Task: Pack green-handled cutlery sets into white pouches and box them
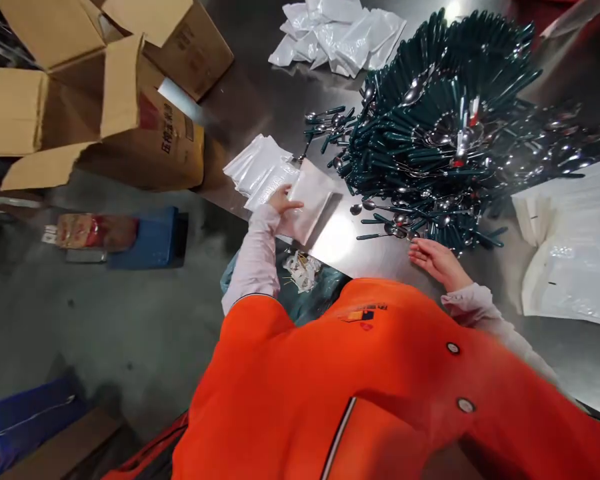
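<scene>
My left hand (283,203) is closed on a white pouch (310,203), with the thumb lying across its face. Beneath and behind it, more white pouches (263,170) lie overlapped in a fanned stack at the table edge. A fork-like utensil with a dark handle (306,148) lies at the pouch's top end. My right hand (439,262) has its fingertips pinched at the near edge of a big heap of green-handled spoons (415,147), touching a spoon (413,235). Its exact grip is partly hidden.
White filled packets (340,37) are piled at the back of the metal table (340,233). A stack of white plastic bags (575,253) lies at right. Open cardboard boxes (150,140) stand at left. A bag with scraps (303,270) hangs below the table edge.
</scene>
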Demonstrator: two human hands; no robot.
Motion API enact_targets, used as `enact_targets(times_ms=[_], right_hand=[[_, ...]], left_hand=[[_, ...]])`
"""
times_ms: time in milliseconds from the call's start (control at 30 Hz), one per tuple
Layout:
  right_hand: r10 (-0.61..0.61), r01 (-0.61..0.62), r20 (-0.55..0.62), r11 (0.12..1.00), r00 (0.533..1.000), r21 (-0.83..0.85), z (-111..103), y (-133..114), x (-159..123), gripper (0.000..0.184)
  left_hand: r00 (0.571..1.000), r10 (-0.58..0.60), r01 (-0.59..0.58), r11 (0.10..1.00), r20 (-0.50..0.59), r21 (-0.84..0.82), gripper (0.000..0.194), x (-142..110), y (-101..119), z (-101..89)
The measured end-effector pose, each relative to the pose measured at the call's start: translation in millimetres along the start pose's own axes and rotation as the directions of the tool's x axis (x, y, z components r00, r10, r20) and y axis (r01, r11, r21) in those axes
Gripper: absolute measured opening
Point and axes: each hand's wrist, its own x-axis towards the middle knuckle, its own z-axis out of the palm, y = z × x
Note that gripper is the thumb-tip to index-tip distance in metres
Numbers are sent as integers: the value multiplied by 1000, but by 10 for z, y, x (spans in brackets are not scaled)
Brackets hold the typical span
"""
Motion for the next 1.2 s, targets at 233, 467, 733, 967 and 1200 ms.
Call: enact_targets(times_ms=[233, 467, 733, 967, 1200], right_hand=[[133, -133, -26, 991, 991, 17, -90, 294, -172, 10], [212, -211, -136, 977, 968, 25, -418, 451, -399, 11], [50, -64, -137, 993, 989, -103, -448, 282, -270, 27], [-335, 271, -108, 881, 936, -387, -323, -104, -70, 36], [-783, 363, -20, 311, 621, -879, 199, -1917, 752, 30]], left_hand=[[817, -458, 576, 671, -351, 466, 47, -167, -553, -269], [847, -383, 523, 722, -369, 452, 41, -771, -735, 349], [914, 403, -365, 862, -39, 351, 32, -230, 778, 1649], [665, 738, -746, 651, 112, 140, 22, 252, 2024, 2042], [701, 624, -614, 774, 345, -153, 15, -544, 1919, 2392]])
